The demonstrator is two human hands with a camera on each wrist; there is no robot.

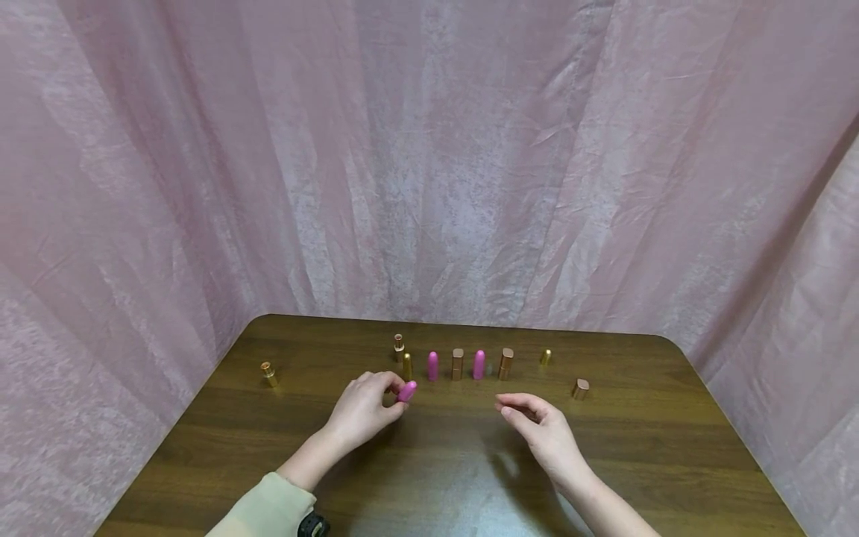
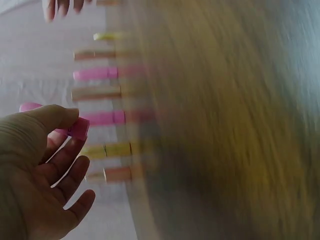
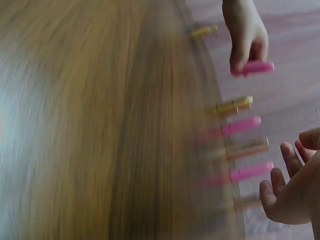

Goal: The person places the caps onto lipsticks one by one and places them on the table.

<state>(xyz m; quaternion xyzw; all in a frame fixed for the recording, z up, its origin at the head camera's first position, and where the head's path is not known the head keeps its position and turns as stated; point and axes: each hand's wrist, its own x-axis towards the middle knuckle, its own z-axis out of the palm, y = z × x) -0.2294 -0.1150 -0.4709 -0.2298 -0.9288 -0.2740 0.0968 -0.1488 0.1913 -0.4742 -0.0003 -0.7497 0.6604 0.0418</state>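
Note:
My left hand (image 1: 365,409) pinches a pink bullet-shaped lipstick tube (image 1: 406,391) between thumb and fingers, above the table. In the left wrist view the thumb lies along this pink tube (image 2: 80,129); whether it is a whole lipstick or only a cap I cannot tell. My right hand (image 1: 545,436) hovers right of centre, fingers loosely bent, and I see nothing held. Just beyond the hands stands a row of lipsticks: a gold one (image 1: 407,365), a pink one (image 1: 432,366), a rose-gold one (image 1: 457,365), another pink one (image 1: 479,365) and another rose-gold one (image 1: 505,364).
Behind the gold lipstick stands an uncapped rose-gold base (image 1: 399,350). A gold base (image 1: 269,374) stands far left. To the right are a small gold cap (image 1: 546,357) and a rose-gold cap (image 1: 580,388). A pink curtain (image 1: 456,186) hangs behind the wooden table (image 1: 443,477).

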